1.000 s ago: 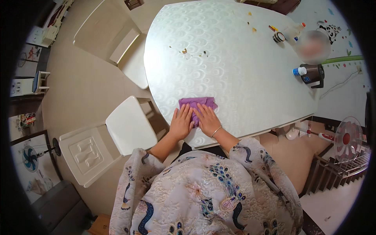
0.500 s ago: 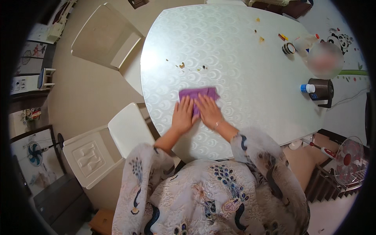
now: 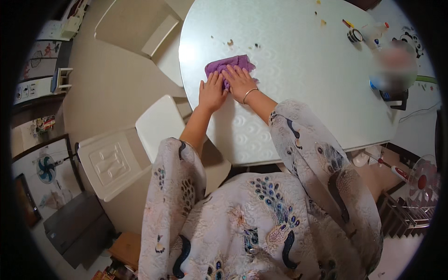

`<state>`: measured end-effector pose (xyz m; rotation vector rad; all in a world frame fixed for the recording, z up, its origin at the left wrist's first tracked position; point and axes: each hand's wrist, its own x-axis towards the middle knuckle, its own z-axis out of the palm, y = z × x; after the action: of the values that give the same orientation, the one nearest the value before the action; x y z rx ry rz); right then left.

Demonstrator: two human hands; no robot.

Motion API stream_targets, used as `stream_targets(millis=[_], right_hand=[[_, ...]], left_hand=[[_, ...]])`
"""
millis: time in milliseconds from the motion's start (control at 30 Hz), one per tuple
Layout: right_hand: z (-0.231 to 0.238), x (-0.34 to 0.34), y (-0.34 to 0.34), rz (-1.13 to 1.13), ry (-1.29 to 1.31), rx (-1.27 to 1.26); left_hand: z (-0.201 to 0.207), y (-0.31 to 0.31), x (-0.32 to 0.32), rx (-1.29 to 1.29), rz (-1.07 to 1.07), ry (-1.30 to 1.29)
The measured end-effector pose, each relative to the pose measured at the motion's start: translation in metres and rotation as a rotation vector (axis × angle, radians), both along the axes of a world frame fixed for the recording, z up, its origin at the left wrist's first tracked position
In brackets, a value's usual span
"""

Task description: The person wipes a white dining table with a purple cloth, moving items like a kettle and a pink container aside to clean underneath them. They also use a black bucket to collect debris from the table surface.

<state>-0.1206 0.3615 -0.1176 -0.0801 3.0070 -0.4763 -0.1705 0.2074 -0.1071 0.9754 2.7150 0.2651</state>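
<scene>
Lying outstretched at the frame's upper middle, left hand (image 3: 213,96) and right hand (image 3: 241,85) press a purple cloth (image 3: 228,62), seemingly for even contact.

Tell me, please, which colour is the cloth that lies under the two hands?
The cloth is purple; it shows best in the current head view.

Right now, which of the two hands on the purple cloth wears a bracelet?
The right hand: a thin bracelet circles its wrist, while the left hand shows a bare wrist.
</scene>
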Motion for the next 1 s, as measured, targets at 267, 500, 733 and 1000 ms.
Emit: stream_targets(millis=[267,500,733,1000], right_hand=[[0.001,0.187,-0.104,0.046,0.055,-0.029],[0.005,0.317,-0.072,-0.261,0.052,-0.099],[0.001,0.351,0.04,-0.595,0.009,0.082],[-0.01,0.26,-0.056,-0.366,0.014,0.064]], left_hand=[[-0.007,-0.125,0.176,0.078,-0.119,-0.015],[0.004,-0.074,0.249,0.078,-0.483,-0.07],[0.01,0.091,0.247,0.057,-0.721,-0.064],[0.004,-0.037,0.204,0.004,-0.44,0.008]])
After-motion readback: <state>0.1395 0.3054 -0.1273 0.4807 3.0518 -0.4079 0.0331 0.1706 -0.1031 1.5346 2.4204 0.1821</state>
